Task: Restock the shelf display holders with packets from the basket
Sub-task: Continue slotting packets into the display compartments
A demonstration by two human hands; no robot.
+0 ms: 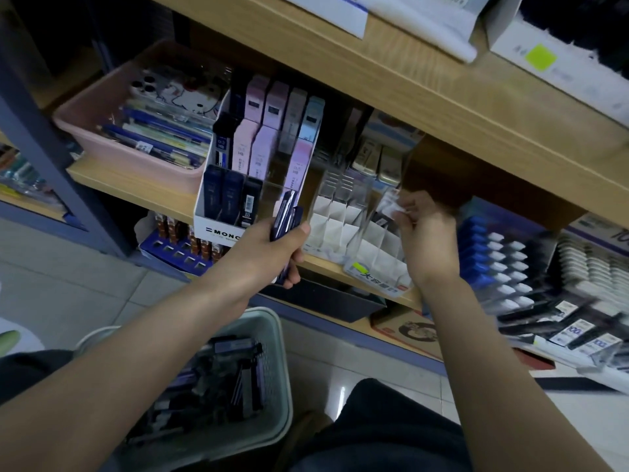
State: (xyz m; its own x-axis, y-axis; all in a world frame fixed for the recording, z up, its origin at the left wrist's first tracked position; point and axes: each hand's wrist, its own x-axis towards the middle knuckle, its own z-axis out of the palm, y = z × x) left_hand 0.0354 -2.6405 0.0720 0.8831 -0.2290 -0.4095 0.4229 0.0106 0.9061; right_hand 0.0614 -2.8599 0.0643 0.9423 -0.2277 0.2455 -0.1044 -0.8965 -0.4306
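Left hand (272, 248) grips slim glossy navy packets (287, 212) at the white card holder's (218, 229) edge; right hand (430, 238) pinches a pale item (396, 208), blurred, over the clear slotted holder (357, 240); the plastic basket (284, 369) sits below.

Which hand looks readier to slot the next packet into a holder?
Probably the left hand: it grips dark blue packets right beside the MONO holder. The right hand pinches a small pale item.

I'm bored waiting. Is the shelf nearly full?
Not yet. The white cardboard holder looks mostly stocked. The left hand grips dark blue packets; the right hand pinches something small and pale. The clear plastic holder looks mostly empty, and the pale green basket holds many packets.
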